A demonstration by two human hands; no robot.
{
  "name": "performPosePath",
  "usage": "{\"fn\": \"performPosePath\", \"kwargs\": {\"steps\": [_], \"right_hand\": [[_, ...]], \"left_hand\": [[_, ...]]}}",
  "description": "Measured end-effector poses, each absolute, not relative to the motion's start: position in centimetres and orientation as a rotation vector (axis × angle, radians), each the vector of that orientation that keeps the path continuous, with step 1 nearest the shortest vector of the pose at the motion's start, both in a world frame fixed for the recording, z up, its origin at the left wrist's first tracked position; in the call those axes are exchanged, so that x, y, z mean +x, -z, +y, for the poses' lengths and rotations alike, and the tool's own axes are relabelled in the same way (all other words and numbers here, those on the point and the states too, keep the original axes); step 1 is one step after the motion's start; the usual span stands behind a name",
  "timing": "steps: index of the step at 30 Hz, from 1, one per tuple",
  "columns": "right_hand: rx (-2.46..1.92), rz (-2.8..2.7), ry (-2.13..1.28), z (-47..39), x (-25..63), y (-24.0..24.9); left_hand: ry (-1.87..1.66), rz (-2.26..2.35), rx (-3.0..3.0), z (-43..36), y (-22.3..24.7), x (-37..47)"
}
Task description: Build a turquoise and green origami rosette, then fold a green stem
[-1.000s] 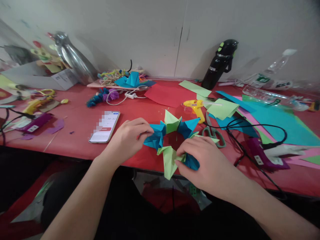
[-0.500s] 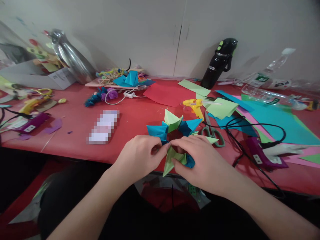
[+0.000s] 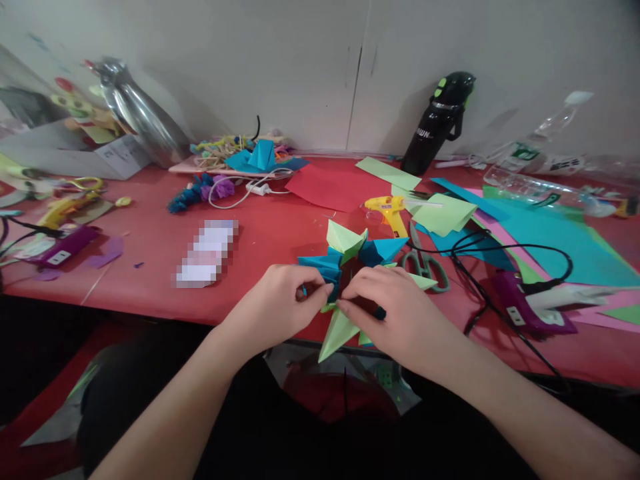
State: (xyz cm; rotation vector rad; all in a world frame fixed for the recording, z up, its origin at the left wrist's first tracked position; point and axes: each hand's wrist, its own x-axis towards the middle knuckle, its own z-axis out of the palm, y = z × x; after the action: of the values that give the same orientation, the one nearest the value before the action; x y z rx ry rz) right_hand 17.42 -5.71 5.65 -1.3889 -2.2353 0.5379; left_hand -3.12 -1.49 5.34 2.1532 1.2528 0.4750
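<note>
Your left hand (image 3: 280,300) and right hand (image 3: 395,313) pinch the blue-and-green folded paper ring (image 3: 350,260), fingers closed on it, at the red bench (image 3: 150,253) edge.

Even, soft indoor light falls from above on the red counter (image 3: 150,233); below its front edge the view drops into near black. The metal flask (image 3: 135,110) shows glare. Edges bow with wide-angle distortion, the corners are soft, and one patch is pixelated

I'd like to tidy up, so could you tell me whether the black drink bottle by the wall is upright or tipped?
Upright: the black drink bottle stands on its base on the red table, lid on top.
</note>
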Motion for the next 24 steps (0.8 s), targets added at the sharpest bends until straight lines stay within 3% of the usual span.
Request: {"fn": "performPosePath", "kwargs": {"steps": [24], "right_hand": [[-1.270,-2.377,-0.655,-5.53,18.37,-5.94]], "left_hand": [[-0.551,1.169,2.239,-1.03,-5.37,-3.67]]}}
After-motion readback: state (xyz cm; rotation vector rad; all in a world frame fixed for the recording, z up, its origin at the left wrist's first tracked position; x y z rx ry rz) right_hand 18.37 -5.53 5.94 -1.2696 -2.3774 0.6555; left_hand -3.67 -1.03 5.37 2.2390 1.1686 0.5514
